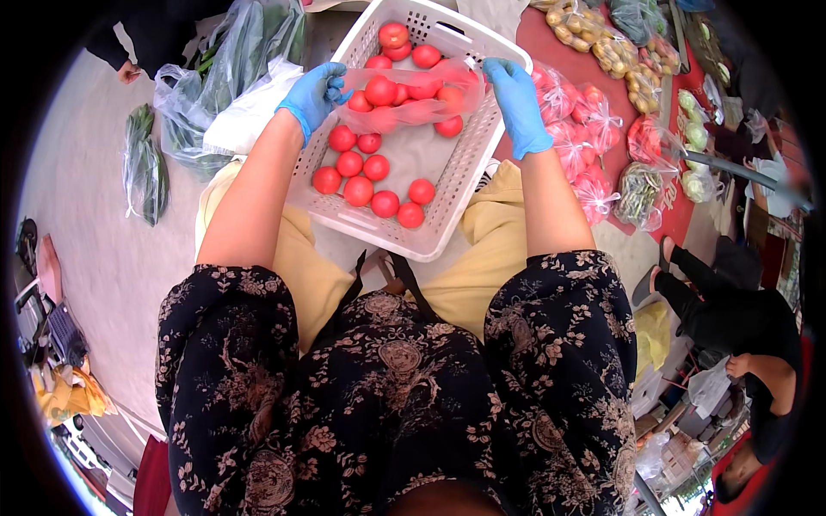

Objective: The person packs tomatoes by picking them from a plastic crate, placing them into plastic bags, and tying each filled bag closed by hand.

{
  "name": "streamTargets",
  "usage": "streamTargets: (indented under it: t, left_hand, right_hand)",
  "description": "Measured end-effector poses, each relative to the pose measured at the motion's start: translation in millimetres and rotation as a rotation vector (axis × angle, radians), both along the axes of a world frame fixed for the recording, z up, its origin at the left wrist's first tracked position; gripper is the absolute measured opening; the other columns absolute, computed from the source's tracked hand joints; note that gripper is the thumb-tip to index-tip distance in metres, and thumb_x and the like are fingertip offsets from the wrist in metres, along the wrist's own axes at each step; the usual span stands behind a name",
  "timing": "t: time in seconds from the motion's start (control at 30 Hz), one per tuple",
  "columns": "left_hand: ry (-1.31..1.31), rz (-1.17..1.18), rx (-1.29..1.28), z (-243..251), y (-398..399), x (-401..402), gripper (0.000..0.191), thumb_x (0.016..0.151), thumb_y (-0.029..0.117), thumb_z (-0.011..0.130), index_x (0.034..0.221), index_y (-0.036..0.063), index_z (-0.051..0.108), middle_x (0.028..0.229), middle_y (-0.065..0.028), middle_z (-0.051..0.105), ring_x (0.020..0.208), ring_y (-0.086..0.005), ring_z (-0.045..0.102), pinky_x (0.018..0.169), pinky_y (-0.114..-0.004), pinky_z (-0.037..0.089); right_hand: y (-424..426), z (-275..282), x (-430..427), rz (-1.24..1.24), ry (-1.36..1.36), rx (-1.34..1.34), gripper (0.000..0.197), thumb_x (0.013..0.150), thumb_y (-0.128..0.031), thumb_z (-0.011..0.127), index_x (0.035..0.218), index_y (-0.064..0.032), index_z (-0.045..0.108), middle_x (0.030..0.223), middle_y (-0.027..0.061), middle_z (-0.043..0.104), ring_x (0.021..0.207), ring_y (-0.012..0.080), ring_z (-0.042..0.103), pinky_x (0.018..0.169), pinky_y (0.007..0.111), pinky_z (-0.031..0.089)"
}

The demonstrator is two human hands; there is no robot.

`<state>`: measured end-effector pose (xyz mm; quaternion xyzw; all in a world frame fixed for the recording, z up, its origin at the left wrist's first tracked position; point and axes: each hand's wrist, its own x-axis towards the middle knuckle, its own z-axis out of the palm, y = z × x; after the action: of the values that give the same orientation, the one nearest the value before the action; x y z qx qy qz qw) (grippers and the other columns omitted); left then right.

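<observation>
A clear plastic bag (413,116) is stretched between my two hands in blue gloves, above a white perforated plastic basket (461,200). My left hand (314,97) has its fingers curled on the bag's left end. At the opposite end, my right hand (516,103) pinches the bag by its corner. Red tomatoes show through the film; whether any of them lie inside the bag I cannot tell. Below the bag, several loose tomatoes (358,191) rest on the basket's floor, and others (393,35) lie near its far end.
Knotted bags of tomatoes (571,142) lie right of the basket on a red mat (548,42), near bagged potatoes (574,26) and green beans (639,193). Bags of green vegetables (248,58) lie at the left. One person (742,329) is at the right; another person's hand (129,72) shows upper left.
</observation>
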<state>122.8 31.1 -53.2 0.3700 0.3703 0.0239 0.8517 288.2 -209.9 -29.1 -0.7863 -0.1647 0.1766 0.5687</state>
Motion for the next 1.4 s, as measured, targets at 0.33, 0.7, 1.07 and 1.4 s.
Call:
streamTargets:
  t: [0.33, 0.7, 1.07, 1.4]
  left_hand:
    - [0.020, -0.019, 0.015, -1, 4, -4, 0.013, 0.084, 0.010, 0.044, 0.089, 0.0004, 0.051, 0.060, -0.0008, 0.043, 0.053, -0.0097, 0.040, 0.069, -0.026, 0.045]
    - [0.126, 0.062, -0.163, 22, -21, -12, 0.027, 0.084, 0.011, 0.044, 0.108, 0.0000, 0.050, 0.056, 0.0027, 0.040, 0.050, -0.0071, 0.038, 0.079, -0.027, 0.042]
    - [0.113, 0.114, -0.120, 19, -13, -14, 0.025, 0.084, 0.011, 0.043, 0.106, -0.0003, 0.049, 0.058, 0.0035, 0.036, 0.051, -0.0067, 0.036, 0.081, -0.029, 0.041]
    - [0.113, 0.007, -0.047, 18, -28, 4, 0.018, 0.084, 0.011, 0.044, 0.096, 0.0000, 0.052, 0.059, 0.0020, 0.037, 0.051, -0.0074, 0.036, 0.070, -0.025, 0.045]
  right_hand:
    - [43, -159, -105, 0.437, 0.444, -0.505, 0.043, 0.074, -0.032, 0.058, 0.095, 0.0045, 0.055, 0.087, 0.0141, 0.059, 0.075, 0.0209, 0.057, 0.069, 0.030, 0.046]
    - [105, -257, -141, 0.201, 0.368, -0.865, 0.058, 0.057, -0.044, 0.070, 0.102, -0.0096, 0.057, 0.101, 0.0154, 0.056, 0.091, 0.0292, 0.055, 0.078, 0.035, 0.046]
    - [66, -104, -79, 0.761, 1.174, 0.352, 0.049, 0.070, -0.033, 0.064, 0.106, -0.0015, 0.052, 0.099, 0.0166, 0.056, 0.086, 0.0223, 0.057, 0.072, 0.033, 0.047]
    - [69, -134, -34, -0.032, 0.864, -0.194, 0.039, 0.076, -0.038, 0.059, 0.091, -0.0017, 0.056, 0.071, 0.0122, 0.061, 0.053, 0.0195, 0.057, 0.047, 0.028, 0.046]
